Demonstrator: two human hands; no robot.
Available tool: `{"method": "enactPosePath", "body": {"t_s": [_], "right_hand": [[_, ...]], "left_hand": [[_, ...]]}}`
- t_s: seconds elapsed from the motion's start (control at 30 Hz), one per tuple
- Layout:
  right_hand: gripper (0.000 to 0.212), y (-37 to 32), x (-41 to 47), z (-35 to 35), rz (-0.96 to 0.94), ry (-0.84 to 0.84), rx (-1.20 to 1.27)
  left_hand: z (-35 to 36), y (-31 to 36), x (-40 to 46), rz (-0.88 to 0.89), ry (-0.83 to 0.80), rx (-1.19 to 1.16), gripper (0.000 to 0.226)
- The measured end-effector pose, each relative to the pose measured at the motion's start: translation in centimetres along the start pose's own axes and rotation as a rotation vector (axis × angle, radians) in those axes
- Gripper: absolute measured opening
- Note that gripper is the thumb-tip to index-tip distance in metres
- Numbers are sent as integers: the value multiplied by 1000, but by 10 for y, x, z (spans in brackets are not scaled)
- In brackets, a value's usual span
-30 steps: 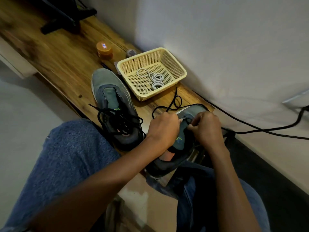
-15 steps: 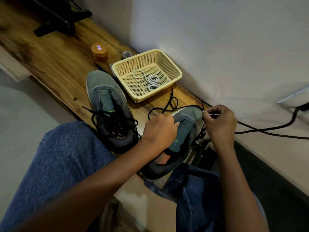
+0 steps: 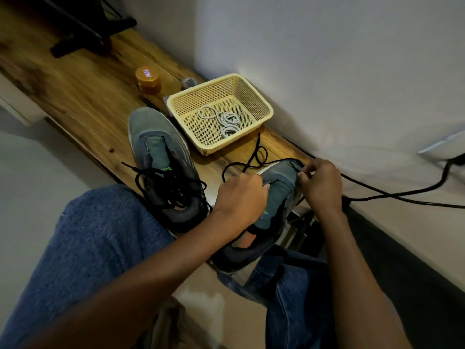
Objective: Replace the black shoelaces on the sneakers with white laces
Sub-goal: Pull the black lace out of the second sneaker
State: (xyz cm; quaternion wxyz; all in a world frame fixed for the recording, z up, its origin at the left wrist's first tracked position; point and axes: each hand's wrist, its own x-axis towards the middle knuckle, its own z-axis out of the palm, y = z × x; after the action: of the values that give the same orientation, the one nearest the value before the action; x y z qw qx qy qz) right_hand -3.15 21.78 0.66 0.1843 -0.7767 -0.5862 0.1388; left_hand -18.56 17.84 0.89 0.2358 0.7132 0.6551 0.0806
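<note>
Left hand [image 3: 240,195] hides its fingertips; jar [image 3: 148,79] label blurred.

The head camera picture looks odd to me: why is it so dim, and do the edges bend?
Head view: dim room light, brightest on the wall and around the yellow basket; the wooden tabletop at far left is smeared with blur; the wide lens bows the tabletop's edge; both hands look fairly sharp.

Wood-grain bench [image 3: 75,96] ran along a plain white wall [image 3: 327,59]. Pale floor [image 3: 32,185] sat left of the bench. Dim light; a black stand base [image 3: 83,39] was at the bench's far end.
</note>
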Motion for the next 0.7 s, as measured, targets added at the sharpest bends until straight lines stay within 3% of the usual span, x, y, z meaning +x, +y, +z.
{"method": "enactPosePath", "body": {"t_s": [0.1,0.17,0.27,0.33,0.47,0.57,0.7], "right_hand": [[11,-6,-2,-3,-70,27,51],[10,-12,-3,-7,-132,-22,113],[8,-27,-5,-9,-236,-198,175],[4,-36,-7,-9,-322,-274,158],[8,-45,-9,-14,-375,-342,285],[13,-45,-10,-17,-349,-374,321],[9,-47,-10,-20,-316,-386,436]], "left_hand": [[0,0,0,-3,10,-58,40],[0,0,0,16,29,-144,58],[-5,-2,6,151,223,-179,81],[-10,-5,12,273,310,-103,77],[-15,-9,14,382,320,-22,58],[-25,-10,12,312,230,-44,40],[-38,-18,12,240,164,-283,24]]}}
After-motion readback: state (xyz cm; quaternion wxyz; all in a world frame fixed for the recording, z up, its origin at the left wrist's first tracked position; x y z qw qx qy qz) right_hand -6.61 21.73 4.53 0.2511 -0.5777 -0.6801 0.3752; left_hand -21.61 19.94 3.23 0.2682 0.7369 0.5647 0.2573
